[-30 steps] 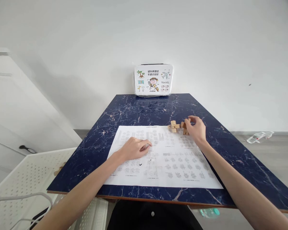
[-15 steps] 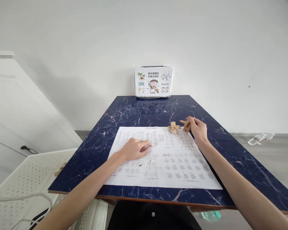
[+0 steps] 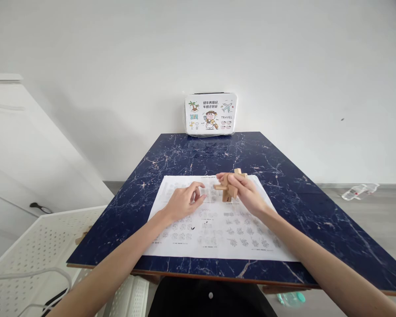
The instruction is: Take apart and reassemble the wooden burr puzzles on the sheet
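Observation:
A wooden burr puzzle, made of crossed light-brown sticks, is in my right hand above the upper part of a printed sheet. My fingers cover part of it. Just behind that hand, a second wooden puzzle shows only its top. My left hand rests over the left part of the instruction sheet, its fingers bent and apart with nothing between them. Small line drawings in groups fill the sheet.
A white case with cartoon prints stands at the far edge of the dark blue marbled table, against the wall. Left of the table is a white perforated rack with a cable. Plastic bottles lie on the floor at right and below.
My right hand has brought the wooden puzzle left and nearer, over the sheet. The fingers of my left hand have lifted and spread. The second puzzle is now mostly hidden.

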{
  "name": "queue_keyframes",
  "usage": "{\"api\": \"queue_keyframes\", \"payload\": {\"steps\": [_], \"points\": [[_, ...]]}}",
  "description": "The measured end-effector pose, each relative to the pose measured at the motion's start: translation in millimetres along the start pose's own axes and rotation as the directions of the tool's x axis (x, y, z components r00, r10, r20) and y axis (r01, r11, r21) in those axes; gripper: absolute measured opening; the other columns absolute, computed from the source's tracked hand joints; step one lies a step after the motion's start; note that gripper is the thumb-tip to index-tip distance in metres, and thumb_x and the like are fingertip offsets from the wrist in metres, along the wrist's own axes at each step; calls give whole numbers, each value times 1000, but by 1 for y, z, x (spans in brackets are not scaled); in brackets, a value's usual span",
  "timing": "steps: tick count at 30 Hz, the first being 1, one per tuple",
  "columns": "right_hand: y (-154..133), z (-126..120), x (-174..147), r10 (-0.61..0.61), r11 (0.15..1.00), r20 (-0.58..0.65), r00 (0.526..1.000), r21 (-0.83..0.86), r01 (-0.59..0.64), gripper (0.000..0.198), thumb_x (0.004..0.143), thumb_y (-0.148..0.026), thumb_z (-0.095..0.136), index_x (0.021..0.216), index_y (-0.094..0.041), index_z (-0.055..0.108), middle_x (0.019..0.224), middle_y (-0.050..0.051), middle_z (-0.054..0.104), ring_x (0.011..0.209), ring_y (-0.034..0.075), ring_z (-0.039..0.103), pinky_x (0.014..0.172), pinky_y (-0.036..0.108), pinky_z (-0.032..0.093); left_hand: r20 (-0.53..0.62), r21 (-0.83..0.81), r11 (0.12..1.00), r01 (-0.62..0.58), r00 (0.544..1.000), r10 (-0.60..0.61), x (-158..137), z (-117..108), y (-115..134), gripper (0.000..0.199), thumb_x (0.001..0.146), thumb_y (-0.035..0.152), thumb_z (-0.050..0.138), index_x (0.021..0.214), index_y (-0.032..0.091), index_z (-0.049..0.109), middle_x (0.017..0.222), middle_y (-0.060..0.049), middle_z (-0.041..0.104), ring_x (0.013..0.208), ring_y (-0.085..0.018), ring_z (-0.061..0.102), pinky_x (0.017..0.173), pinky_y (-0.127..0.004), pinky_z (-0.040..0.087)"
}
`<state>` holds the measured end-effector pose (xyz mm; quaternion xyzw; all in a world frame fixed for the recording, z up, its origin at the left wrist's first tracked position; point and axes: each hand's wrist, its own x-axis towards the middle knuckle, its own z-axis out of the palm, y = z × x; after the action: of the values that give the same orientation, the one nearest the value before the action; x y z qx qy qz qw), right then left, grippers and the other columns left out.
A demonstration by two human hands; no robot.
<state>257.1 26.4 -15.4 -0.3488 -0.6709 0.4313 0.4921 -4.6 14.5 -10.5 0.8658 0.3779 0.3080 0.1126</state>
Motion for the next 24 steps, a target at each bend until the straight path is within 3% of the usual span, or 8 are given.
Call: {"api": "queue_keyframes", "payload": {"steps": [5, 12, 16, 20, 24], "points": [[-4, 22, -8, 40, 997, 154, 987, 60, -50, 41, 104, -60, 54, 117, -29, 77, 133, 7, 73, 129, 32, 64, 112, 52, 48, 25, 23, 996, -84, 996, 84, -1, -2, 2, 35, 104, 45, 59, 130, 24, 50, 82, 5, 66, 50, -8, 50, 53, -22, 42], [4, 27, -9, 72, 979, 186, 980, 173, -105, 39, 104, -59, 55, 115, -27, 76, 130, 8, 73, 127, 29, 65, 115, 51, 47, -7, 114, 962, -250, 968, 252, 0, 1, 2, 14, 108, 33, 54, 106, 21, 59, 85, 2, 68, 57, -10, 57, 55, -24, 41], [4, 27, -9, 117, 979, 144, 983, 148, -139, 44, 106, -62, 47, 122, -27, 70, 129, 8, 72, 120, 26, 68, 111, 48, 52, -77, 42, 989, -144, 986, 147, 1, 3, 1, 20, 108, 38, 55, 103, 21, 63, 84, 1, 68, 60, -11, 58, 58, -25, 44], [0, 26, -10, 68, 992, 7, 998, -106, -67, 44, 107, -60, 43, 120, -25, 66, 122, 10, 72, 112, 27, 69, 99, 45, 56, -128, -50, 999, -10, 992, 3, 3, 1, 0, 24, 106, 42, 58, 97, 21, 64, 79, 1, 66, 59, -11, 54, 59, -26, 43], [-1, 26, -11, -13, 953, 18, 1000, -304, 17, 38, 109, -52, 41, 109, -22, 65, 98, 9, 73, 86, 24, 69, 80, 40, 55, -109, -164, 984, 63, 991, -81, 6, -1, -2, 27, 105, 45, 58, 97, 20, 67, 76, 1, 64, 60, -12, 55, 58, -26, 43]]}}
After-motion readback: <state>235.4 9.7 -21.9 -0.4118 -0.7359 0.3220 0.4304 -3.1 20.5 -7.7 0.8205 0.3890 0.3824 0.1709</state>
